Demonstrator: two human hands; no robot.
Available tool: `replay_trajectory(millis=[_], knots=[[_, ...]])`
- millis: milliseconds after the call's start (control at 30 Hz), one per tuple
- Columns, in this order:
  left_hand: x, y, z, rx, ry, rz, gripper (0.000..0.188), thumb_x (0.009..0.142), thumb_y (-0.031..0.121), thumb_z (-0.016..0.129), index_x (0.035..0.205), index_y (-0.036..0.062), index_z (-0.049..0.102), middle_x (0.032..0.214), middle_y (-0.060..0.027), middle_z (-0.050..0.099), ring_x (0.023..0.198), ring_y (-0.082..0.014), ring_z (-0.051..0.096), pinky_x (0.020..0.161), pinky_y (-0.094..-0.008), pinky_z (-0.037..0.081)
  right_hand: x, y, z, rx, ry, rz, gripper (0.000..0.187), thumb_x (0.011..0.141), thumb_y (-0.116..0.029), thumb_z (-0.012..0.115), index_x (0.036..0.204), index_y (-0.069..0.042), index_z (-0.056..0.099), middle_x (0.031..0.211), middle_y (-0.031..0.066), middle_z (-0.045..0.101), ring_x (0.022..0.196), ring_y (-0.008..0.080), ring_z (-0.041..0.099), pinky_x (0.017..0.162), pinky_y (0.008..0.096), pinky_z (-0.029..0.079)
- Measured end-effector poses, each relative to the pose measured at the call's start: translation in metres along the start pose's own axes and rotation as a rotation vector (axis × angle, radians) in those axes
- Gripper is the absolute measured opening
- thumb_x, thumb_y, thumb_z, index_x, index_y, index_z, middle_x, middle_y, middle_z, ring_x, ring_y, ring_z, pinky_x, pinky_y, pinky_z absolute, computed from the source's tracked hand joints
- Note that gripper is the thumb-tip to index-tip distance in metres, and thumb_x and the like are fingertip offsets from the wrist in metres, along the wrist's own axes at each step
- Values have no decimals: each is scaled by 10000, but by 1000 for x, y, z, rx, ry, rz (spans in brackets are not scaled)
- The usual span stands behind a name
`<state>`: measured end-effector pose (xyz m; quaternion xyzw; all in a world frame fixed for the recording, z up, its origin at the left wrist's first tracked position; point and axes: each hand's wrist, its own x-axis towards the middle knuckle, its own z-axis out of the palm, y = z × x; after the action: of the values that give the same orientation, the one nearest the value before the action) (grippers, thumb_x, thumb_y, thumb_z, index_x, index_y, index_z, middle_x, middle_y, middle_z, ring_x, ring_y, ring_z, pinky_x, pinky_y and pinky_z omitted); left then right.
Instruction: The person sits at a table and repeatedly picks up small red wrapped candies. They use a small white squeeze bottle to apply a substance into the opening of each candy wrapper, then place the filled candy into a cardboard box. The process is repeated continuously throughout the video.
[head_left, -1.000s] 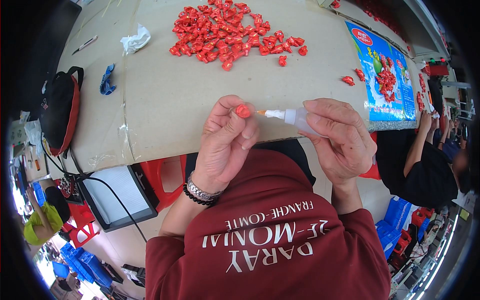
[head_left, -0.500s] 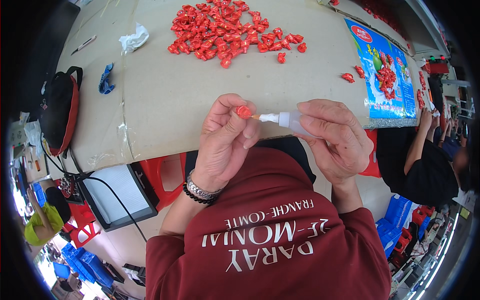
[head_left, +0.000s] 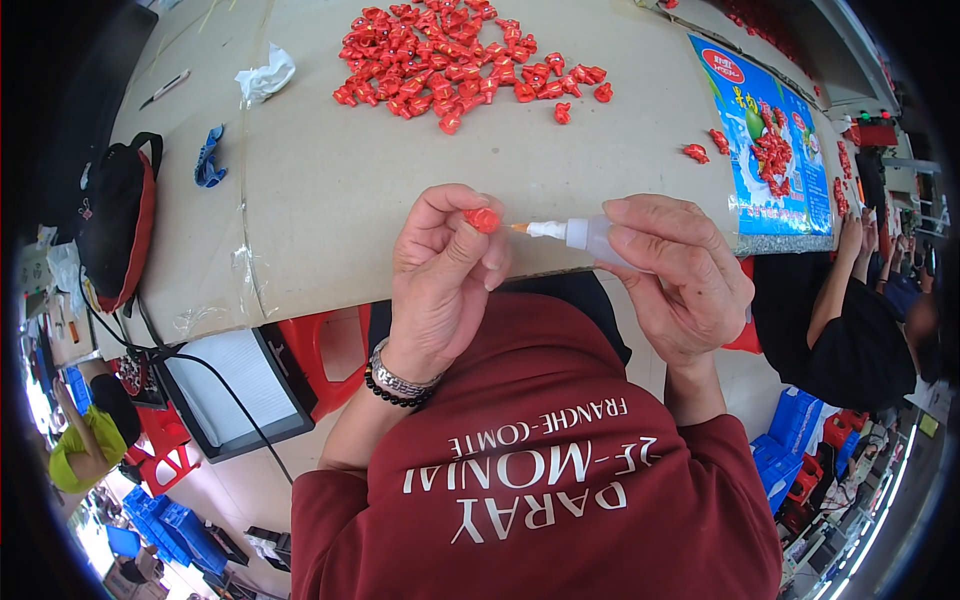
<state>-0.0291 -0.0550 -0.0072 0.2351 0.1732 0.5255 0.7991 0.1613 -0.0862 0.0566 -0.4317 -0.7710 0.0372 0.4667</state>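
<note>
Left hand [head_left: 440, 290] pinches a small red part [head_left: 482, 219] at its fingertips, held above the near bench [head_left: 400, 190] edge. Right hand [head_left: 680, 270] grips a small clear squeeze bottle [head_left: 585, 233], its orange nozzle tip just at the red part. Pile of like red parts [head_left: 455, 60] lies well apart at the far side, a few strays toward a blue printed bag [head_left: 765, 150] on the right. Crumpled white paper [head_left: 265, 75], blue scrap [head_left: 208, 160], black-and-red bag [head_left: 115, 225] on the left. Nothing between the hands and the pile. Another person's arm [head_left: 835, 280] at right edge.
</note>
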Motion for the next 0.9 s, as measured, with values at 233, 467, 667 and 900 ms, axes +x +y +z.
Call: replay_trajectory(millis=[233, 467, 667, 900], knots=[[-1, 0, 7, 129, 83, 72, 157, 913, 118, 581, 1038, 40, 527, 840, -13, 571, 644, -69, 476, 535, -216, 378, 1, 0, 1, -1, -6, -9, 267, 622, 65, 767, 838, 21, 616, 882, 171, 660, 803, 275, 667, 626, 298, 556], [-1, -1, 2, 137, 50, 74, 145, 902, 101, 579, 1027, 64, 514, 931, -57, 541, 653, -92, 465, 538, -222, 372, -1, 4, 2, -7, -14, -28, 273, 621, 72, 762, 849, 21, 621, 878, 166, 661, 796, 272, 666, 627, 294, 554], [-2, 0, 3, 119, 87, 65, 153, 903, 105, 581, 1037, 63, 520, 924, -50, 546, 658, -90, 461, 535, -219, 368, 2, 1, 1, -32, -7, -14, 279, 618, 72, 764, 853, 15, 623, 882, 166, 661, 798, 271, 667, 614, 294, 551], [-2, -1, 1, 70, 93, 29, 167, 903, 118, 582, 1038, 38, 525, 952, -37, 575, 649, -92, 451, 531, -215, 360, 3, 2, 3, -31, 17, -15, 276, 622, 75, 764, 854, 14, 626, 889, 169, 661, 802, 272, 666, 615, 298, 552]])
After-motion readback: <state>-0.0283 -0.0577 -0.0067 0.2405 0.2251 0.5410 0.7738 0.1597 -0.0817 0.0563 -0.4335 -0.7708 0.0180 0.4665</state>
